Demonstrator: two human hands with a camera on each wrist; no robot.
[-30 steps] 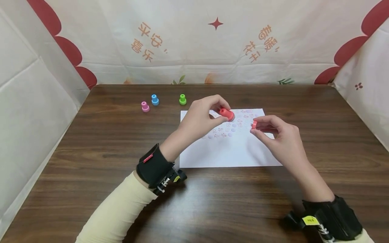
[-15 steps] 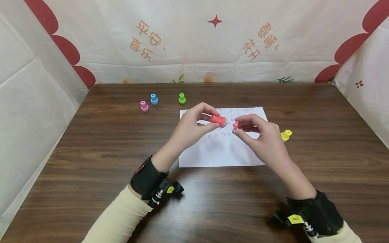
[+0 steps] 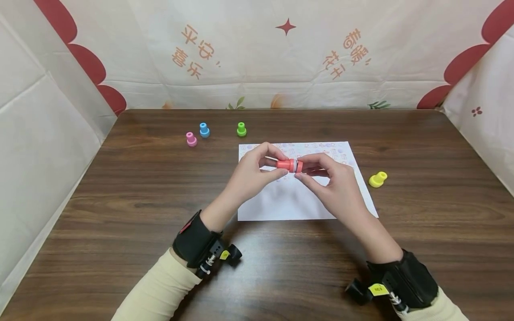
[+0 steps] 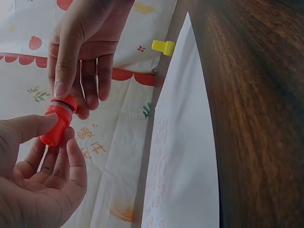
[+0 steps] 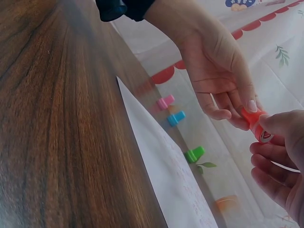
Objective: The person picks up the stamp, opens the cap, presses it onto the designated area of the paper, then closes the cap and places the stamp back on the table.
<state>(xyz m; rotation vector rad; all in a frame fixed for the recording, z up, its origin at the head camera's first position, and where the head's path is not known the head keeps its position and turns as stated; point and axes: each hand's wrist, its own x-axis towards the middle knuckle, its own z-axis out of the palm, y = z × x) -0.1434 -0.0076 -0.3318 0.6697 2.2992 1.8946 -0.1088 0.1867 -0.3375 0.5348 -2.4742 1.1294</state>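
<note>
My left hand [image 3: 250, 176] pinches a red stamp [image 3: 283, 164] by its handle, between thumb and fingers, above the paper. The stamp lies sideways with its wide end towards the right. My right hand [image 3: 339, 187] pinches a small red cap [image 3: 300, 166] at that end. A pale band shows between cap and stamp in the head view. The left wrist view has the stamp [image 4: 53, 130] and cap [image 4: 70, 102] nearly in line; whether they touch is unclear. In the right wrist view, a patterned face shows at the end of the stamp [image 5: 251, 117].
Below the hands lies a white paper [image 3: 281, 207] with small red and purple prints on its far part. Pink [image 3: 191, 139], blue [image 3: 204, 130] and green [image 3: 241, 129] stamps stand at the back left. A yellow stamp [image 3: 378, 179] lies right of the paper.
My right hand has moved left with the cap, up to the stamp's end. My left hand has come lower and slightly left, turning the stamp level. The yellow stamp has come into view.
</note>
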